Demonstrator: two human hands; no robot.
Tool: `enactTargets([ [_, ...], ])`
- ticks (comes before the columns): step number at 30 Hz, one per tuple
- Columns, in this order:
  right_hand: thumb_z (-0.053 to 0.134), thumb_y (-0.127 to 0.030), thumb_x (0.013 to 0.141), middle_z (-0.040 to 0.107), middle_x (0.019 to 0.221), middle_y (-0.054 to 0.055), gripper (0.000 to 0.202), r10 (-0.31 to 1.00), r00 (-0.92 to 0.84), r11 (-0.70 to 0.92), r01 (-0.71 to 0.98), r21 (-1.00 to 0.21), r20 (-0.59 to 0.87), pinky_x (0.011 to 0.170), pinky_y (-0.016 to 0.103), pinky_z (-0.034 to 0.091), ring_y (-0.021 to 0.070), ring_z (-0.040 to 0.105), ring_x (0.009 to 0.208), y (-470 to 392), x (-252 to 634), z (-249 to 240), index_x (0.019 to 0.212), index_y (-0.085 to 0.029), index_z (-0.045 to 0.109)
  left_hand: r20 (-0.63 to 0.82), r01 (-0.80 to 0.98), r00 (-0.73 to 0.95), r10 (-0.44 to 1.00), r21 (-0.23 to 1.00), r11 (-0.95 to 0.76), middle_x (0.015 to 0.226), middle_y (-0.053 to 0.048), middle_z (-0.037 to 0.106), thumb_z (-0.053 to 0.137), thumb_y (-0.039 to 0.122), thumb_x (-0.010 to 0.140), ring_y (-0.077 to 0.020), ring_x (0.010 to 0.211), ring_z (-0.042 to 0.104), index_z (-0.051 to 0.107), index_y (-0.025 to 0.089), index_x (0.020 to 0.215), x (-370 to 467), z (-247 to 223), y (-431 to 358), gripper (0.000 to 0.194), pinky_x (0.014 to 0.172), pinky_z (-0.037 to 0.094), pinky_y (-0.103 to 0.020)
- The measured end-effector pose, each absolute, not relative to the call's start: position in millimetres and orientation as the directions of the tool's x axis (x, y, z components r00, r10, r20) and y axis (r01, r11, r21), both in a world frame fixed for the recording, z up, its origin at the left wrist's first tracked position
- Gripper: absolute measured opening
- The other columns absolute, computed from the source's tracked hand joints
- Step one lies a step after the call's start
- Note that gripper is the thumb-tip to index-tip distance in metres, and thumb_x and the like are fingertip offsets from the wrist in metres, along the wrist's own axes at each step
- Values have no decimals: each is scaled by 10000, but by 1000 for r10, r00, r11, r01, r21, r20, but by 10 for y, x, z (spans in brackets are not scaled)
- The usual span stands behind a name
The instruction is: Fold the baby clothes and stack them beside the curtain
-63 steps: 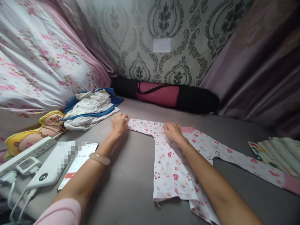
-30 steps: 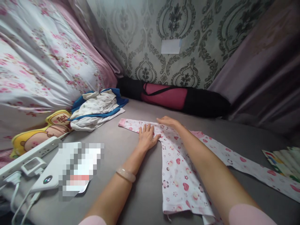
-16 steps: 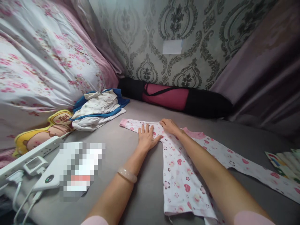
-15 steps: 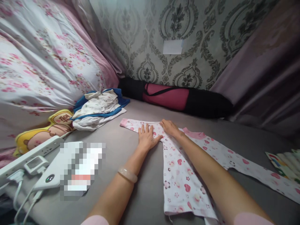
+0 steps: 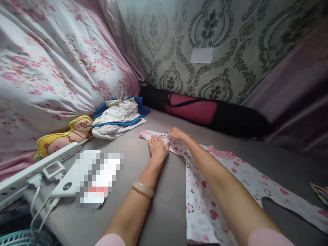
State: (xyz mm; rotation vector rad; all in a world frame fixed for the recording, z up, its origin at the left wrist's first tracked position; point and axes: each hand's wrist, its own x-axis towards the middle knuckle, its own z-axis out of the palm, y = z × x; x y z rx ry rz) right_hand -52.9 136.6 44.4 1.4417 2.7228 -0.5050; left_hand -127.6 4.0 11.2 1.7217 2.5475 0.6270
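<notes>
Left hand [image 5: 157, 148]: we pressed it flat, fingers spread, on the garment's sleeve.
Right hand [image 5: 175, 134]: open, fingertips on same sleeve.
Garment [image 5: 202, 191]: spread mid-bed, toward right edge.
Clothes pile [image 5: 119, 116]: near pillow.

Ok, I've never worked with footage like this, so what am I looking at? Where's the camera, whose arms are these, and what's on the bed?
There is no machine here: the camera sits on a person's head, looking forward and down, so both arms are that person's own. The left hand, with a pale bangle on its wrist, lies flat on one sleeve of a white baby garment printed with hearts and flowers. The right hand rests on the same sleeve, a little farther away. Neither hand grips anything; the fingers are spread flat. The garment is laid out on a grey bed surface. To the left are a pile of folded clothes, a power strip and a white power bank.
</notes>
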Motion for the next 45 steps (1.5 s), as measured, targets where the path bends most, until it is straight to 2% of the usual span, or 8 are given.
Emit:
enactTargets([
  [5,433,-339,944,727,973,91,336,785,-610,561,772,-300,-103,724,226,422,202,642,916,1326,-792,343,946,-153,713,150,871,-423,894,337,356,1500,-300,285,496,549,840,-390,1429,203,350,-22,1415,-1408,38,64,824,1156,137,-497],
  [13,389,-328,995,660,1091,93,269,812,-553,583,757,-295,184,855,277,391,204,566,1028,1158,-742,103,1072,-189,606,39,827,-516,856,282,486,1530,-305,188,453,661,775,-376,1448,137,252,-71,1449,-1435,70,86,1015,1148,100,-537],
  [21,395,-254,981,638,1180,85,287,760,-641,632,689,-356,109,948,280,378,185,549,1096,1167,-546,209,1154,-174,610,96,848,-498,862,260,461,1505,-326,239,411,663,813,-391,1430,190,304,-70,1429,-1421,70,47,964,1123,138,-567],
  [26,331,-341,989,375,1500,141,505,800,-593,586,741,-328,91,1131,400,208,245,297,1391,823,179,324,1432,-102,384,168,850,-490,855,312,425,1466,-317,334,353,626,876,-403,1409,242,419,-39,1372,-1387,96,70,832,1103,155,-605],
  [30,239,-413,997,209,1568,156,619,846,-534,512,815,-272,-8,1167,468,86,270,114,1457,550,716,259,1490,-40,266,269,932,-297,916,293,216,1494,-228,355,313,509,941,-344,1427,232,444,41,1381,-1280,91,92,655,1133,153,-565],
  [36,224,-449,992,219,1567,129,640,858,-514,496,831,-254,-8,1170,481,64,256,146,1452,476,871,113,1509,-72,235,144,980,-62,988,197,32,1514,-198,335,307,509,949,-344,1430,230,417,83,1409,-1181,-1,52,636,1131,166,-576],
  [42,287,-425,983,228,1563,149,607,860,-509,456,751,-478,22,1177,441,120,252,152,1453,441,952,213,1482,-81,314,220,981,-51,974,194,8,1480,-207,386,362,492,935,-340,1405,285,471,121,1347,-1194,-30,26,564,1108,217,-567],
  [45,325,-376,977,379,1498,147,524,900,-416,396,650,-648,133,1143,385,260,219,318,1397,217,1176,322,1417,-112,427,363,979,-63,929,203,-12,1443,-227,420,417,473,917,-336,1364,345,510,114,1287,-1184,-45,17,524,1092,255,-532],
])
